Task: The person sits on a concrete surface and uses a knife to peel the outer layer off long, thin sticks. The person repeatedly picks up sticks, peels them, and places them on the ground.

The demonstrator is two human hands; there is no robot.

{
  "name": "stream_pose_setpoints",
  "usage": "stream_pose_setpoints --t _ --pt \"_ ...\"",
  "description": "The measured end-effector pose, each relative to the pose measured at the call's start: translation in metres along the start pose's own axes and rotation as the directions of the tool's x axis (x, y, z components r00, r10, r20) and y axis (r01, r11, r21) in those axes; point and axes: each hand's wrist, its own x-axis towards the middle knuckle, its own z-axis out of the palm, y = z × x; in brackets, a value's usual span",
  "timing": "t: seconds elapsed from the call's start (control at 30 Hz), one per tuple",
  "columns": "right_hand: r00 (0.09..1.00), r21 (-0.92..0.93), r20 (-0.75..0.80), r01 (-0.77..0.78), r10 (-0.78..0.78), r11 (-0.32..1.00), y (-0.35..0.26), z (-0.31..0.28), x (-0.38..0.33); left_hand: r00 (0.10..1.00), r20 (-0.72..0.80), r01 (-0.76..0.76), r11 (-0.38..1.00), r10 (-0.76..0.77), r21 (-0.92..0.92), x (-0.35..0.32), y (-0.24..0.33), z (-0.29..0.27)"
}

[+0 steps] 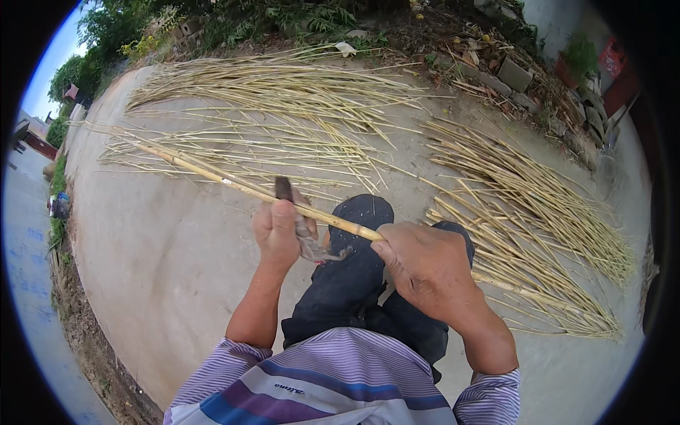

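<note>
A long yellowish cane stalk (212,175) slants across in front of me, its thin end reaching far left. My right hand (428,268) is closed round it, palm down, above my right knee; the stalk also shows beyond the hand on the right. My left hand (275,237) is closed on a dark flat blade (283,188), which stands up against the stalk. Greyish, crumpled wrapping (313,248) hangs below the blade, beside my fingers. The left thumb lies close to the stalk, and the other left fingers are partly hidden.
Loose stalks (269,88) lie spread on the concrete ground (163,262) ahead of me. Another heap of stalks (531,195) lies at the right. Concrete blocks (515,74) and plants (304,21) line the far edge. My dark-trousered knees (340,276) are below the stalk.
</note>
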Motion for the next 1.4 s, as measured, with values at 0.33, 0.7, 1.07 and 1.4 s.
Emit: stream_pose_setpoints --t 0.33,0.7,1.07,1.4 --pt "0.983 -0.033 0.134 0.134 -0.129 0.99 -0.03 0.017 0.03 0.992 0.011 -0.121 0.963 0.122 0.243 -0.041 -0.003 0.023" --pt "0.948 -0.03 0.302 0.117 -0.103 0.993 -0.035 0.037 0.051 0.954 -0.291 0.051 0.996 -0.072 -0.078 -0.033 -0.002 -0.082" --pt "0.879 0.049 0.446 0.162 -0.167 0.986 -0.046 0.098 0.085 0.89 -0.369 0.189 0.953 -0.268 -0.236 -0.063 -0.032 -0.096" --pt "0.85 -0.073 0.52 0.148 -0.089 0.986 -0.057 0.134 0.098 0.894 -0.386 0.215 0.973 -0.229 -0.078 -0.07 -0.038 -0.064"
